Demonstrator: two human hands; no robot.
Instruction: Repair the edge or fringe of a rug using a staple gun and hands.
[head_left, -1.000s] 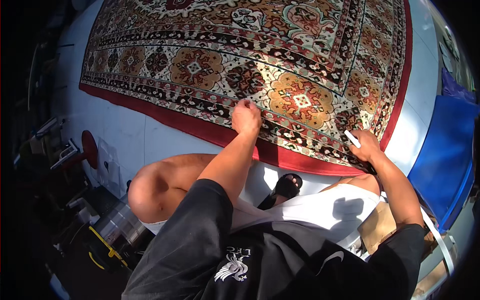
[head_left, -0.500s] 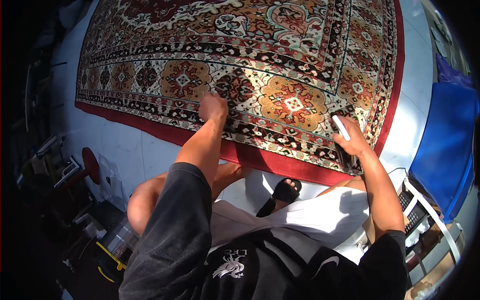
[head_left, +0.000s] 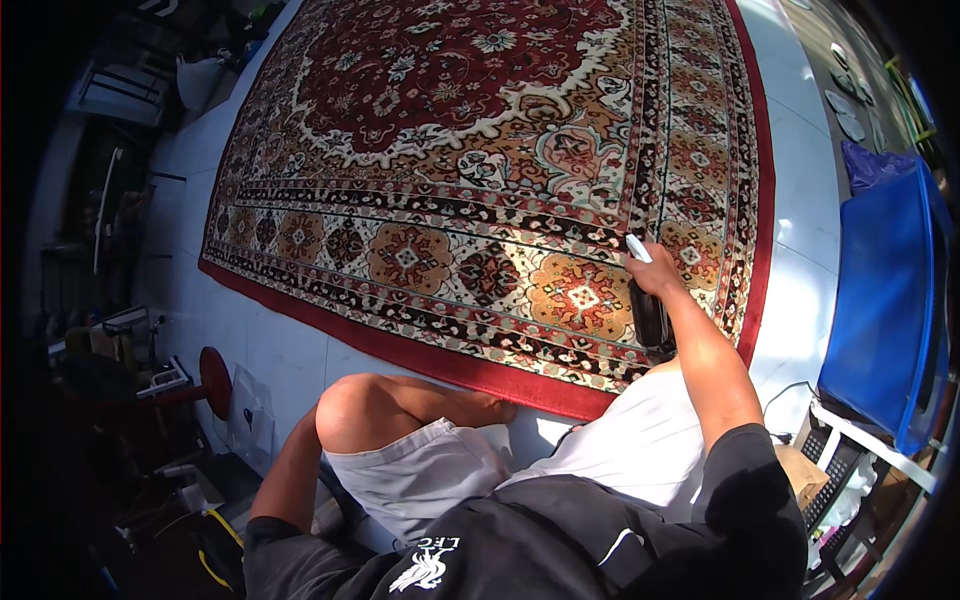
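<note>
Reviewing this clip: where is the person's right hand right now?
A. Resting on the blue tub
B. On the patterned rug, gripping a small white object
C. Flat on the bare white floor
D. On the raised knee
B: the right hand lies on the rug, its fingers closed around a small white object.

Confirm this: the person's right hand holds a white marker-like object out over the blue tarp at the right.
Not right. The right hand does hold the white marker-like object, but over the patterned red rug, not the blue tarp, which lies apart to the right. The head view shows it.
</note>
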